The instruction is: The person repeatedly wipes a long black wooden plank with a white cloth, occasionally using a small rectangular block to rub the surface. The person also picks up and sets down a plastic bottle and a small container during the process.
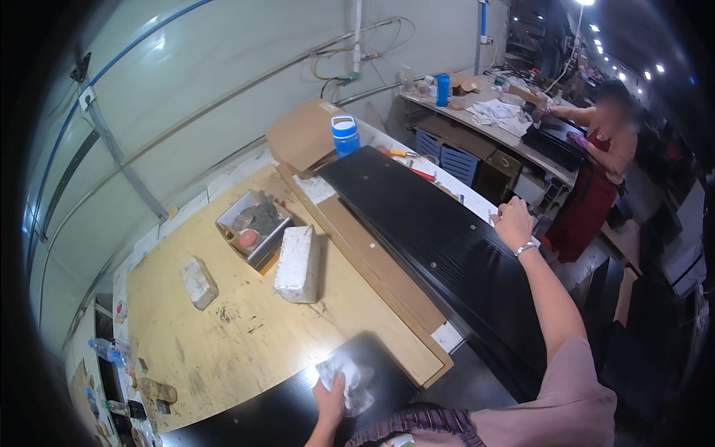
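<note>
My left hand (330,400) grips a crumpled white cloth (348,381), which rests on a glossy black panel (261,411) at the table's near edge. To the right, my right hand (515,223) is raised at the far side of a stack of long black boards (432,231). Its fingers are curled together, and whatever they hold is too small to make out. Several small round holes or fittings show along the top board.
Two white-wrapped blocks (296,264) and an open box (254,229) with a dark cloth and a red-lidded jar stand on the yellowish tabletop (164,320). A blue bottle (345,138) and a cardboard box (304,135) are behind. A co-worker (596,156) stands at another bench.
</note>
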Demonstrator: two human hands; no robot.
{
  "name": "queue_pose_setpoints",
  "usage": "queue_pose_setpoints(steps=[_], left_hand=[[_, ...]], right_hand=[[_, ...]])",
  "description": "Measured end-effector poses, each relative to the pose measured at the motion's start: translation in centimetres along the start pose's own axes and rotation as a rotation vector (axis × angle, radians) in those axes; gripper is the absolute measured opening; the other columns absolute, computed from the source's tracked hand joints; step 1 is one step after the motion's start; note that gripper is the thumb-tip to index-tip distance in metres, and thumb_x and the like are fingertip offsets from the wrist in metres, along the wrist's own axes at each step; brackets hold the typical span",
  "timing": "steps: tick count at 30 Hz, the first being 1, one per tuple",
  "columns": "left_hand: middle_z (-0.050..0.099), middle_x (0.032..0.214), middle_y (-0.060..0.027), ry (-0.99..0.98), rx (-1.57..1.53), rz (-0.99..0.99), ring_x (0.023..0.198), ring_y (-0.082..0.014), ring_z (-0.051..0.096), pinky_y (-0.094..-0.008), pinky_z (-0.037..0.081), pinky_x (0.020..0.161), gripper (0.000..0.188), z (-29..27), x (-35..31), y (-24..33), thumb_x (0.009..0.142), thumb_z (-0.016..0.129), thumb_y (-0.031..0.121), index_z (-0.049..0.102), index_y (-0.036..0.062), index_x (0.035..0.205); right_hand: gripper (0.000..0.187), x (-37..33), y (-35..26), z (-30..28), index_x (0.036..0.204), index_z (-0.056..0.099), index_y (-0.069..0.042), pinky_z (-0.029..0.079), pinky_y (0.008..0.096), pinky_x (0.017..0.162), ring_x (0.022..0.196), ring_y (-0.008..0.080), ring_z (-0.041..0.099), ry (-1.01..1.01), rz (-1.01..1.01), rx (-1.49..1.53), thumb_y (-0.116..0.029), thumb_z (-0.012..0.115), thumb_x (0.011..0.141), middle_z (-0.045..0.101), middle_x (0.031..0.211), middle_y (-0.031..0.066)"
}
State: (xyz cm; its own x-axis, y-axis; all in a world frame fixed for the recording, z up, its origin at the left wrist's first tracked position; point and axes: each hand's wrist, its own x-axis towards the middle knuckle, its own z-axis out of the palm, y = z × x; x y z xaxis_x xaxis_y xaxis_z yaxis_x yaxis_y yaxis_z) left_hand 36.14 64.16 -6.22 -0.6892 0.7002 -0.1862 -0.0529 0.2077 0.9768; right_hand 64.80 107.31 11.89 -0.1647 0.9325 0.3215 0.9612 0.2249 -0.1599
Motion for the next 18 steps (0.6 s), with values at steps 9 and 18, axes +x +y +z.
queue_pose_setpoints(steps=[9, 18], left_hand=[[0.069, 0.089, -0.0168, 0.02, 0.531, 0.467, 0.082, -0.0397, 0.069, -0.0438, 0.056, 0.075, 0.038, -1.4, -2.3, -2.3, 0.069, 0.081, 0.02, 0.07, 0.0066, 0.102], [0.067, 0.089, -0.0189, 0.03, 0.577, 0.465, 0.083, -0.0419, 0.067, -0.0437, 0.055, 0.076, 0.038, -2.4, -2.7, -3.6, 0.068, 0.078, 0.017, 0.065, 0.0036, 0.1]], right_hand=[[0.076, 6.7, -14.7, 11.2, 0.145, 0.049, 0.003, 0.029, 0.0492, 0.12, 0.147, 0.0352, 0.035, -0.219, -0.497, 0.331, -0.054, 0.056, 0.095, 0.039, 0.158, 0.0226], [0.07, 5.0, -32.1, 12.2, 0.129, 0.062, 0.004, 0.037, 0.0466, 0.112, 0.131, 0.0341, 0.053, -0.499, -0.829, 0.138, -0.058, 0.051, 0.099, 0.055, 0.144, 0.021]])
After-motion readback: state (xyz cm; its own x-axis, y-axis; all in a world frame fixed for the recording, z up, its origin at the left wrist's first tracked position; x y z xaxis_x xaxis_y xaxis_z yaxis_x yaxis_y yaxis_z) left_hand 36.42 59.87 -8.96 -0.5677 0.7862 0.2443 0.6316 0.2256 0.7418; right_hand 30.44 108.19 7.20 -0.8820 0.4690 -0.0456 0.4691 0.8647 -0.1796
